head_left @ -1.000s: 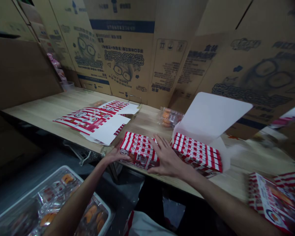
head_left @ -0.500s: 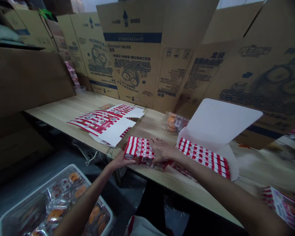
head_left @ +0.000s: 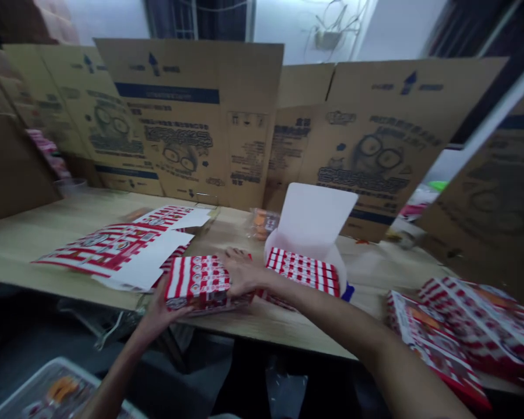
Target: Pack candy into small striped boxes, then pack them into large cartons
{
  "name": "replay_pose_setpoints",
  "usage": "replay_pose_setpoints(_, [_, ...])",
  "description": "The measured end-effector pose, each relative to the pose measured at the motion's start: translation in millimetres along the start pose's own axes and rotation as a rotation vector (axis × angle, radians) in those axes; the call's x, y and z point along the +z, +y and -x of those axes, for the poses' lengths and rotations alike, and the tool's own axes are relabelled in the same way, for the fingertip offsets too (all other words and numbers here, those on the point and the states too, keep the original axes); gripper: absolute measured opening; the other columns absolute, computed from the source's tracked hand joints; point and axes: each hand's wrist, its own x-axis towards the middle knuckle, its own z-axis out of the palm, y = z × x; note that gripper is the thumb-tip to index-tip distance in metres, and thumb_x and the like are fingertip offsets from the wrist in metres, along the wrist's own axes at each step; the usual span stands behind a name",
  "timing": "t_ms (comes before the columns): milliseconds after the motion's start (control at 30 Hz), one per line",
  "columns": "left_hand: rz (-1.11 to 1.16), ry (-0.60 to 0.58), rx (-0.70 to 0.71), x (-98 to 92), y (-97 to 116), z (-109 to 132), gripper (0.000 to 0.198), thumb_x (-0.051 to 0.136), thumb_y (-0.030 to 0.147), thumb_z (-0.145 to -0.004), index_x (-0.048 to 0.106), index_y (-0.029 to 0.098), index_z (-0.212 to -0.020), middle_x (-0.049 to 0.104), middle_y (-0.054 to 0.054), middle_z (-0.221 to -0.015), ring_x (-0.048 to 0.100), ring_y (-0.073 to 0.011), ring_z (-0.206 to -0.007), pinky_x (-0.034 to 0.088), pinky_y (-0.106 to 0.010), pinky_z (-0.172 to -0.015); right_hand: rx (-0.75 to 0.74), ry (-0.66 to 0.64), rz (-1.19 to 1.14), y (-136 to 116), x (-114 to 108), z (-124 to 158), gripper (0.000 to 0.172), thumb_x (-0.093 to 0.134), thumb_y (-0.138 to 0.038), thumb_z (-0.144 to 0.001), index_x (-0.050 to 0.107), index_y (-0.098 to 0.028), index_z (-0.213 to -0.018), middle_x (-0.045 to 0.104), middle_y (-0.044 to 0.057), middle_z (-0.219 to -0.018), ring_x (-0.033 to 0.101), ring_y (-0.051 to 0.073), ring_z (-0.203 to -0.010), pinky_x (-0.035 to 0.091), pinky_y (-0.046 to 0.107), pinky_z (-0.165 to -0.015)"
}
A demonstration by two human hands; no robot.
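Observation:
A row of red-and-white striped boxes (head_left: 196, 273), packed side by side, sits at the table's front edge. My left hand (head_left: 162, 305) grips its left end, the thumb along the near side. My right hand (head_left: 242, 272) lies over the right part of the row, its fingers bent over the top and far side. Flat striped carton sheets (head_left: 126, 244) with white flaps lie just left of the row. Right of my right hand, more striped boxes (head_left: 303, 270) stand in a white container with a raised panel (head_left: 317, 215); my right forearm crosses in front of them.
Clear packets with orange pieces (head_left: 262, 224) lie behind on the table (head_left: 231, 230). More striped boxes (head_left: 432, 337) are at the right edge. Tall cardboard cartons (head_left: 174, 128) wall the back. A white-rimmed bin (head_left: 56, 366) of packets stands low at left.
The view has swung to the right and up, bringing more striped boxes at the right into sight. Both hands stay on the row of boxes, which keeps about the same place on the table.

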Motion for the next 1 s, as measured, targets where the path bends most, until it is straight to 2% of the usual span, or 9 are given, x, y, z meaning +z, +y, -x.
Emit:
replay_pose_setpoints(100, [0.152,0.256,0.035,8.7,23.4,18.1,0.105,0.076,0.054,-0.060,0.023,0.027,-0.147,0.045,-0.010,-0.142,0.041,-0.0363,-0.133,0.037,-0.052,-0.109,-0.067,0.167,-0.059,-5.2,-40.4,21.9,0.096,0.079,-0.037,-0.056,0.032,-0.014,-0.136,0.045,0.014,-0.128,0.045,0.031,-0.115,0.038,0.047,-0.100])
replay_pose_setpoints(200, [0.236,0.384,0.044,36.0,57.5,46.2,0.076,0.057,0.048,-0.083,0.020,0.029,-0.147,0.041,-0.010,-0.144,0.043,-0.0313,-0.133,0.038,-0.049,-0.110,-0.070,0.329,-0.138,-1.8,-94.2,54.5,0.098,0.077,-0.035,-0.059,0.027,-0.012,-0.141,0.041,0.015,-0.133,0.042,0.030,-0.122,0.035,0.044,-0.105])
replay_pose_setpoints(267, [0.095,0.286,0.132,61.4,87.6,59.3,0.059,0.055,0.039,-0.088,0.032,0.028,-0.142,0.046,-0.010,-0.138,0.046,-0.0302,-0.130,0.039,-0.050,-0.108,-0.062,0.413,-0.158,10.6,-129.4,78.9,0.097,0.075,-0.036,-0.061,0.027,-0.014,-0.142,0.042,0.014,-0.134,0.042,0.031,-0.123,0.034,0.045,-0.106])
replay_pose_setpoints(333, [-0.061,0.056,0.384,88.7,124.0,59.7,0.051,0.060,0.036,-0.085,0.045,0.026,-0.132,0.050,-0.011,-0.135,0.045,-0.0309,-0.129,0.040,-0.050,-0.107,-0.039,0.451,-0.137,30.4,-158.5,101.9,0.100,0.078,-0.037,-0.057,0.031,-0.016,-0.142,0.044,0.013,-0.134,0.043,0.034,-0.123,0.032,0.048,-0.107])
replay_pose_setpoints(433, [-0.197,-0.228,0.656,133.5,181.3,34.8,0.052,0.059,0.044,-0.085,0.049,0.019,-0.129,0.047,-0.016,-0.140,0.038,-0.0324,-0.135,0.036,-0.051,-0.110,0.072,0.434,-0.090,67.9,-185.5,128.4,0.101,0.083,-0.036,-0.050,0.039,-0.018,-0.140,0.048,0.013,-0.133,0.045,0.037,-0.122,0.032,0.051,-0.107])
replay_pose_setpoints(567, [-0.441,-0.448,0.662,200.1,228.8,-18.8,0.062,0.047,0.057,-0.089,0.050,0.010,-0.129,0.047,-0.023,-0.140,0.038,-0.0368,-0.134,0.033,-0.054,-0.109,0.204,0.326,-0.229,121.1,-192.2,145.9,0.092,0.081,-0.030,-0.053,0.046,-0.021,-0.138,0.055,0.007,-0.130,0.052,0.033,-0.116,0.039,0.046,-0.103])
replay_pose_setpoints(700, [-0.613,-0.542,0.574,244.5,229.2,-47.0,0.075,0.039,0.063,-0.088,0.050,0.002,-0.130,0.048,-0.028,-0.137,0.043,-0.0410,-0.130,0.033,-0.055,-0.106,0.354,0.252,-0.389,166.1,-179.6,148.6,0.083,0.079,-0.024,-0.050,0.055,-0.017,-0.129,0.067,0.005,-0.111,0.061,0.028,-0.099,0.048,0.039,-0.091])
replay_pose_setpoints(800, [-0.633,-0.526,0.572,250.7,216.3,-40.3,0.082,0.033,0.066,-0.088,0.047,-0.001,-0.132,0.047,-0.029,-0.138,0.043,-0.0386,-0.131,0.032,-0.051,-0.107,0.435,0.160,-0.521,189.0,-165.6,148.0,0.076,0.076,-0.023,-0.051,0.058,-0.016,-0.125,0.071,0.003,-0.099,0.064,0.026,-0.090,0.051,0.035,-0.080])
replay_pose_setpoints(1000, [-0.601,-0.472,0.603,243.3,204.6,-18.9,0.085,0.024,0.068,-0.090,0.040,-0.001,-0.138,0.043,-0.027,-0.143,0.036,-0.0351,-0.137,0.029,-0.049,-0.108,0.496,0.085,-0.643,210.2,-152.0,146.4,0.080,0.074,-0.018,-0.047,0.059,-0.021,-0.125,0.068,0.003,-0.115,0.063,0.028,-0.098,0.053,0.034,-0.080])
